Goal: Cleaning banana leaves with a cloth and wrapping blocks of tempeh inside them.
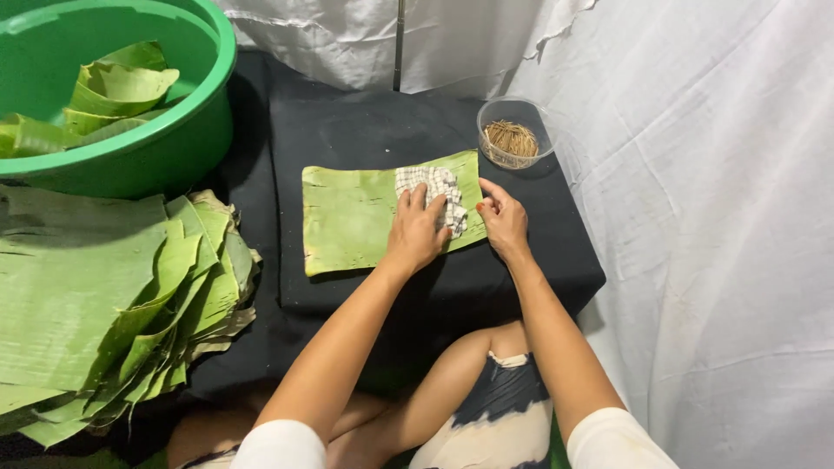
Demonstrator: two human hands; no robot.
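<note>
green leaf, checked cloth — black-and-white

There are two bare hands, the left hand and the right hand. There is one flat green banana leaf on the black cloth. There is one small checked white cloth. There is one big round green plastic tub. There is one small clear round bowl of thin brown sticks, too many to count. There is one big pile of green leaves, too many to count.
</note>
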